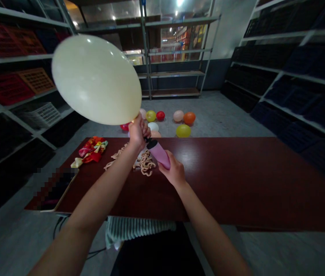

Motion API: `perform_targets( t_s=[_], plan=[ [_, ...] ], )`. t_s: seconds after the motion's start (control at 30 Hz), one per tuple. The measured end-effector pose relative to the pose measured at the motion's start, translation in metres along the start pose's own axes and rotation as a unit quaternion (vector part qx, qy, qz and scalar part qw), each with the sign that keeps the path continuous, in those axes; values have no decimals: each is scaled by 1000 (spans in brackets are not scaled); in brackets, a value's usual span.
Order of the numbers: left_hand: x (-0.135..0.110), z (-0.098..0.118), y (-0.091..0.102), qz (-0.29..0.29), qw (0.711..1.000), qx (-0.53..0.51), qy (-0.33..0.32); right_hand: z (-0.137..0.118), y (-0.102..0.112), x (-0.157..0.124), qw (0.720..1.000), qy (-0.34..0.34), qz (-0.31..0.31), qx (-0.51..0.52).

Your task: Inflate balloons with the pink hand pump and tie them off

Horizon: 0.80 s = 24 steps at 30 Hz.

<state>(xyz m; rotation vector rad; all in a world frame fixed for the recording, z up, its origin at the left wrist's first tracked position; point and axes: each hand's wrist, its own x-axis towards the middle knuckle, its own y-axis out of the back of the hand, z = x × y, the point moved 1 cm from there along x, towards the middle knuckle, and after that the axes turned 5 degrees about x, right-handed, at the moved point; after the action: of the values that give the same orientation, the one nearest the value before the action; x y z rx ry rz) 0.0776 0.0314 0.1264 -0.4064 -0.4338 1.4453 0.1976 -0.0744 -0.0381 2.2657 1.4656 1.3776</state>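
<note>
A large inflated cream-white balloon (96, 80) fills the upper left of the view. My left hand (139, 132) is closed around its neck, where it meets the black nozzle of a pink hand pump (159, 152). Wrapped round the lower end of the pump is my right hand (174, 168). The pump slants from my right hand up to the left. Below it on the table (222, 180) lies a pile of beige curly strips (145, 163), partly hidden by my left forearm. Limp uninflated balloons (93, 149) in red, yellow and cream lie at the table's left.
Several inflated balloons (183, 131) rest on the floor beyond the table. Shelves with red and orange crates (4, 86) stand on the left, dark crates (309, 96) on the right. A metal rack (176, 73) stands at the back. A ribbed grey-green cloth (136, 230) hangs below the near edge.
</note>
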Motion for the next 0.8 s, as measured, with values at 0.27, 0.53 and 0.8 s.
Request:
perform_targets(
  t_s=[0.27, 0.53, 0.8],
  plan=[
    [-3, -17, 16, 54, 998, -6, 25, -2, 2, 4, 999, -8, -26, 28],
    [-8, -1, 76, 133, 989, -56, 31, -12, -12, 0, 991, 88, -94, -45],
    [-16, 54, 128, 192, 978, -81, 11, -19, -15, -2, 977, 138, -153, -62]
  ],
)
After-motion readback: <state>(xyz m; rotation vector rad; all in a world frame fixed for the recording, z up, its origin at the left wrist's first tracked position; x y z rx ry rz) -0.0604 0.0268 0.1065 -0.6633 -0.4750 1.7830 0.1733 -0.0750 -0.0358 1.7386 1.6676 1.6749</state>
